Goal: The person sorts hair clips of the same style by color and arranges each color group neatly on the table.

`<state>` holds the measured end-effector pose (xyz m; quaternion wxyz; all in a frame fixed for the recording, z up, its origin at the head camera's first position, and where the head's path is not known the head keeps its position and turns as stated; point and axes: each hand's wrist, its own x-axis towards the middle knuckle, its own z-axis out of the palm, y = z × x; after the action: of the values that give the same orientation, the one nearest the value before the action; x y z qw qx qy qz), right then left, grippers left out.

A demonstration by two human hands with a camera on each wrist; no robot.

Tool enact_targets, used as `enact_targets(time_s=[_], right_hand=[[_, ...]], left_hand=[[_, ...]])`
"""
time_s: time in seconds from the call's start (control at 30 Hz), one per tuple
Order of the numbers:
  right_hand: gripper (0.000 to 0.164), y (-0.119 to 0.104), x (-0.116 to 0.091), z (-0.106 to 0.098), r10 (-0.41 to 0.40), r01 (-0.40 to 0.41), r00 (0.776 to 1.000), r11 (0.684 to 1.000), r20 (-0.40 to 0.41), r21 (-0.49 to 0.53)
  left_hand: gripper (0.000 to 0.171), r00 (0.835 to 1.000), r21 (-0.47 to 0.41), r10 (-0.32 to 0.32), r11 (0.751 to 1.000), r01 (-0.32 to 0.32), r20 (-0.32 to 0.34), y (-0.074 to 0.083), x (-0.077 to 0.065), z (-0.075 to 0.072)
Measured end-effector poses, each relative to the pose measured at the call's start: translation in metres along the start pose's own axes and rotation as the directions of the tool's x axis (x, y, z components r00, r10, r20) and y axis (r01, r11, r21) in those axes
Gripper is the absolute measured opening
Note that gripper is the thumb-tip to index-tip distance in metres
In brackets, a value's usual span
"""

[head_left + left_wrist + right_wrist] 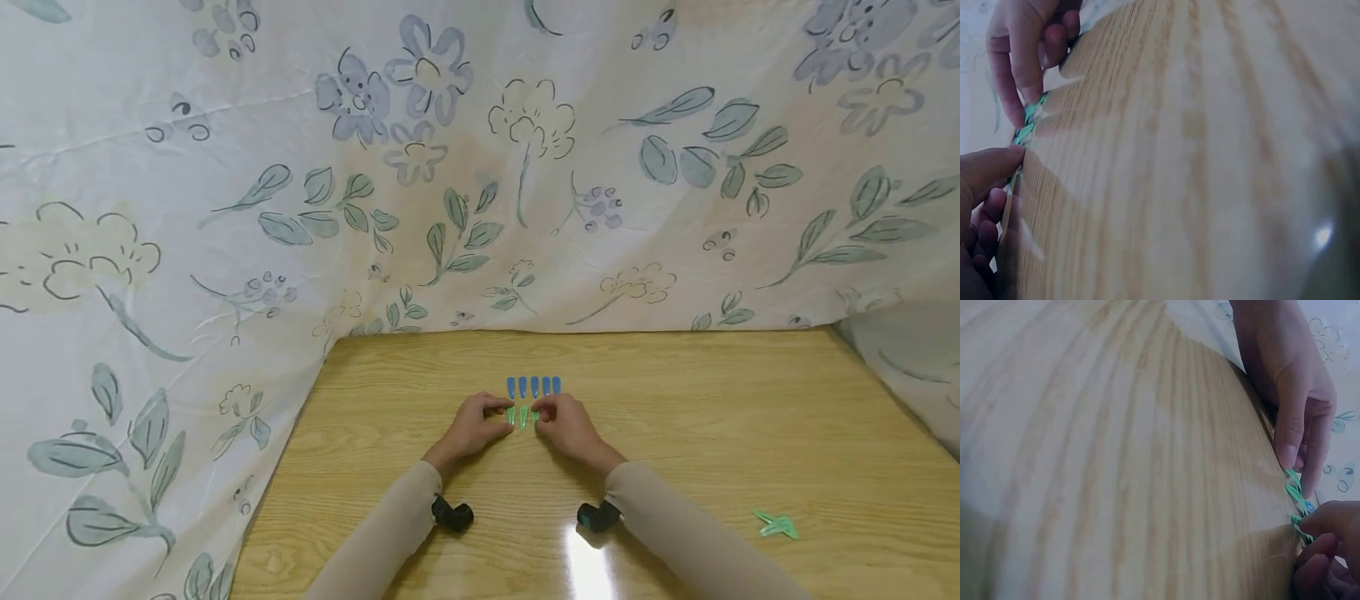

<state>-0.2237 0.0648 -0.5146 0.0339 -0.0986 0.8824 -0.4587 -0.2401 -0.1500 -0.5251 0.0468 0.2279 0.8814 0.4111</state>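
Note:
Three green snap hair clips stand side by side on the table, just in front of a row of several blue hair clips [535, 387]. My left hand [477, 427] pinches the left green hair clip [511, 416] lengthwise, index finger at its far end and thumb at its near end. With thumb and fingers, my right hand [567, 427] pinches the right green hair clip [536, 417], partly covering it. Between the hands lies the middle green hair clip [523, 417], untouched. Both wrist views show the fingertips close around the green clips, seen at a low angle.
A small loose pile of green hair clips [777, 525] lies toward the right front of the wooden table [375, 400]. Floral cloth [465, 208] hangs behind the table and along its sides. Dark wrist cameras [453, 514] sit below both sleeves.

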Motion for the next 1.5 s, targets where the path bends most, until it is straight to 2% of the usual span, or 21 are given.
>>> enact_targets(time_s=[0.23,0.4,1.03,1.37,1.5], right_hand=[[0.022,0.002,-0.0008,-0.0021,-0.001,0.001,1.0,1.0,0.008,0.015],[0.021,0.0044,-0.002,-0.0028,-0.008,0.007,1.0,1.0,0.009,0.017],[0.025,0.003,-0.0041,-0.0034,-0.006,0.006,1.0,1.0,-0.006,0.02],[0.022,0.0054,-0.0054,-0.0014,-0.05,0.051,0.999,0.994,-0.017,0.098],[0.021,0.0059,-0.0061,-0.0042,-0.038,0.038,0.999,0.992,-0.002,0.122]], left_hand=[[0.038,0.997,-0.034,-0.071,0.997,0.072,0.032,0.0035,0.0008,-0.0006],[0.038,0.995,-0.039,-0.093,0.995,0.094,0.036,0.0057,0.0007,0.0],[0.037,0.995,-0.048,-0.098,0.994,0.1,0.035,0.0068,0.0013,0.0011],[0.037,0.995,-0.048,-0.097,0.994,0.098,0.029,0.0066,-0.0002,-0.0009],[0.038,0.994,-0.041,-0.098,0.994,0.1,0.037,0.007,-0.0001,-0.0014]])
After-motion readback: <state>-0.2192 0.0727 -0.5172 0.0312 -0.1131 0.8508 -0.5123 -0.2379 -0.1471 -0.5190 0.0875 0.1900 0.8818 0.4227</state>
